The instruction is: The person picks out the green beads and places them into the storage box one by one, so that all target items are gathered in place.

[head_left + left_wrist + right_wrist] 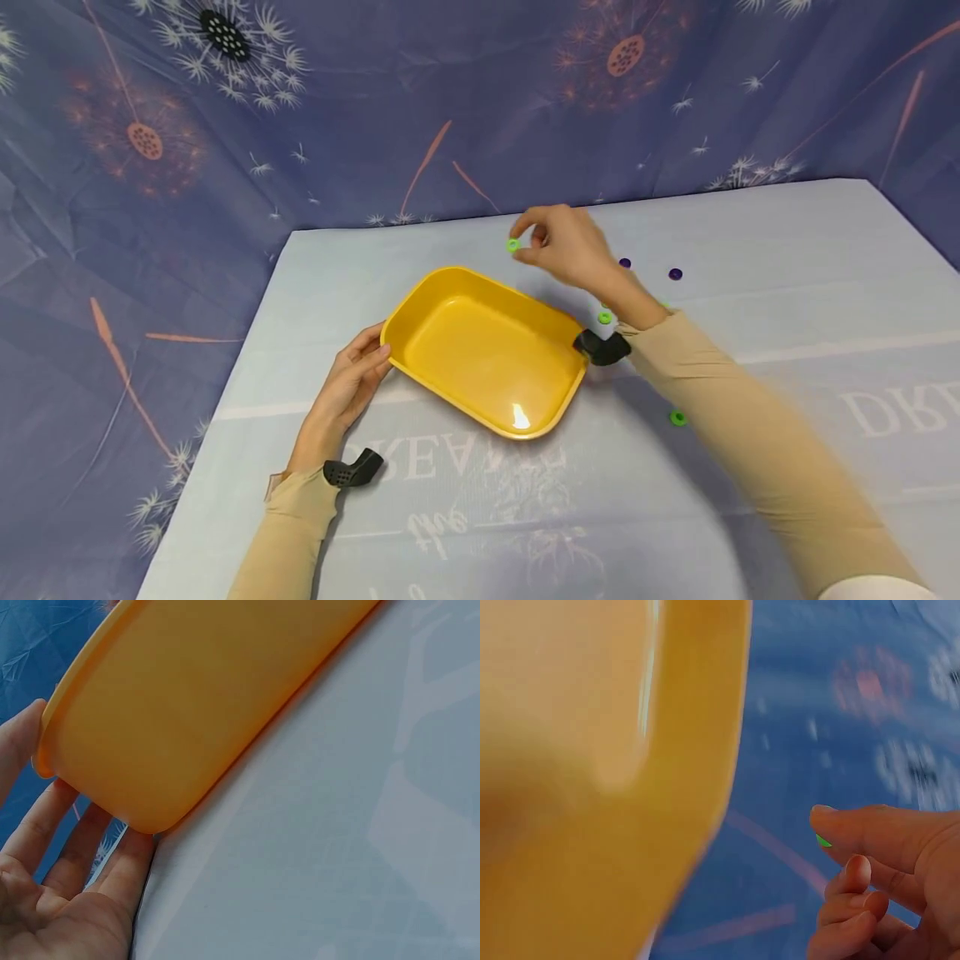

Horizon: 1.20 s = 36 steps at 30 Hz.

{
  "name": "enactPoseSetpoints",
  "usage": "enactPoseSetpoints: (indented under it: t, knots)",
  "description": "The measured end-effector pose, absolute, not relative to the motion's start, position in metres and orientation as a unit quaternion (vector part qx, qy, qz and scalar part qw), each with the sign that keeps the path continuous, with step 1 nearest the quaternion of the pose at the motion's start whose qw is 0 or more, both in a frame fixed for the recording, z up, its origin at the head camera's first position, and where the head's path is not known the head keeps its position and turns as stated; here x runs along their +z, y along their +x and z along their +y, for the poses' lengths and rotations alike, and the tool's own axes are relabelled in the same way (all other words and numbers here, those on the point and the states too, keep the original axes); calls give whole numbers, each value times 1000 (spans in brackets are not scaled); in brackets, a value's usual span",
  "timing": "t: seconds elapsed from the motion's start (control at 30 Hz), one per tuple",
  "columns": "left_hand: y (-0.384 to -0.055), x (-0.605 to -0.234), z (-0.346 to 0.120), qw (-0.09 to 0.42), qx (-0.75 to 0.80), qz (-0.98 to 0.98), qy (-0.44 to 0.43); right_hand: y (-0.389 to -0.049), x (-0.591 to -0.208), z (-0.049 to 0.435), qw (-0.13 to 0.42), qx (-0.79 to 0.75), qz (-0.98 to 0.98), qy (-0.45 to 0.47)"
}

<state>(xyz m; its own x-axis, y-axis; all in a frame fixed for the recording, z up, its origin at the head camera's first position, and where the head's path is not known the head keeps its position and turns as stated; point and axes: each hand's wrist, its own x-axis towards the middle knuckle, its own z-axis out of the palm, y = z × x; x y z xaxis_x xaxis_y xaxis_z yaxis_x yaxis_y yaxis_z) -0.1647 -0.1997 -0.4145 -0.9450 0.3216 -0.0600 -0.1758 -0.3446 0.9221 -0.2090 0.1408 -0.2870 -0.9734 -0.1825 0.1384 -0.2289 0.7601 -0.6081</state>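
A: First item, please; and its keeper?

B: One yellow tray (487, 350), open side up, set aslant over the pale tablecloth (315, 279); one left hand (352, 383) at its left end, thumb on the rim, fingers spread along the outer wall and toward the base; a hold that, I judge, steadies the tray and leaves its mouth unblocked; whether that end is slightly lifted, I cannot tell.

A: Second item; the other hand?

B: One right hand (566, 246), beyond the tray's far rim; thumb and forefinger closed in a pinch on one small green ring (513, 245), the other fingers curled loosely behind; a tip grip, probably because the ring is too slight for a full grasp; in the right wrist view only a green sliver shows past the thumb.

A: Loose stock?

B: Green rings on the cloth, one (605, 317) just beside the tray's right end, another (678, 418) nearer the person; two dark purple pieces (676, 273) farther back; all to the right, seemingly within easy reach of that arm; more may lie hidden behind it.

A: Fittings?

B: A black wrist camera (354, 469) on the left wrist, another (602, 347) on the right; presumably turned inward to watch each hand's work.
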Motion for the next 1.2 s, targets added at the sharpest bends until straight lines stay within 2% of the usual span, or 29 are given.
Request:
enactPoseSetpoints:
  t: [0.2, 0.4, 0.67, 1.2]
  knots:
    - [-164, -415, -200, 149, 817, 553, 63, -214, -295, 51, -36, 251, -947, 196]
    - [-165, -416, -199, 154, 805, 571, 53, -214, -320, 7, -126, 147, -948, 251]
    - [-164, -414, -201, 154, 801, 576, 51, -211, -333, -12, -170, 112, -934, 295]
    - [-163, -412, -199, 151, 802, 576, 49, -209, -339, -14, -212, 81, -930, 288]
